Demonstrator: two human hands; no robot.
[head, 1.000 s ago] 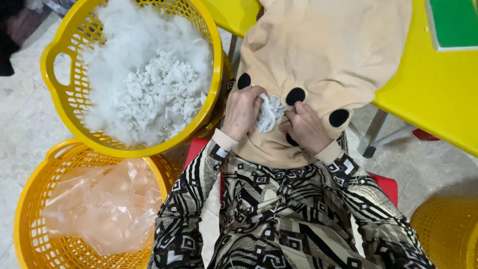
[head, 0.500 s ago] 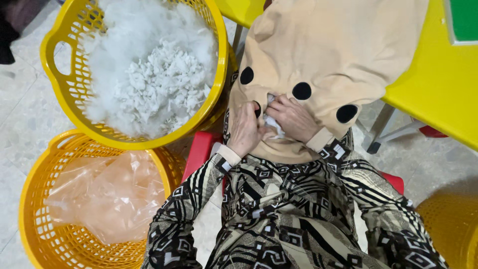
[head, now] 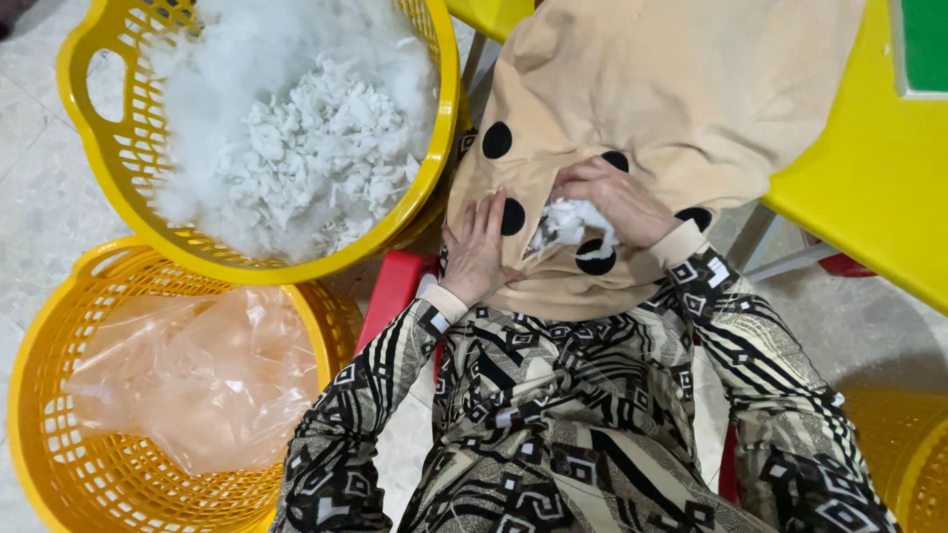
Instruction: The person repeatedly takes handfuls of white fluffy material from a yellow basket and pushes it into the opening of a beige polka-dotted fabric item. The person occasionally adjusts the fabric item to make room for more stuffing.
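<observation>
— What is the person doing now?

— Filling. The right hand (head: 617,202) has its fingers (head: 583,183) closed around a wad of white stuffing (head: 573,225) and presses it into the opening of the tan fabric cover (head: 681,89) with black dots, which lies on the lap.

— And the other hand?

— The left hand (head: 479,247) lies flat and released on the cover, just beside the opening, and holds it steady.

— Where is more stuffing?

— In the yellow basket (head: 439,148), to the left of the left fingers. I think the next move needs a deeper push, then a reach there. The lower basket (head: 39,434) holds only a plastic bag (head: 197,375).
</observation>
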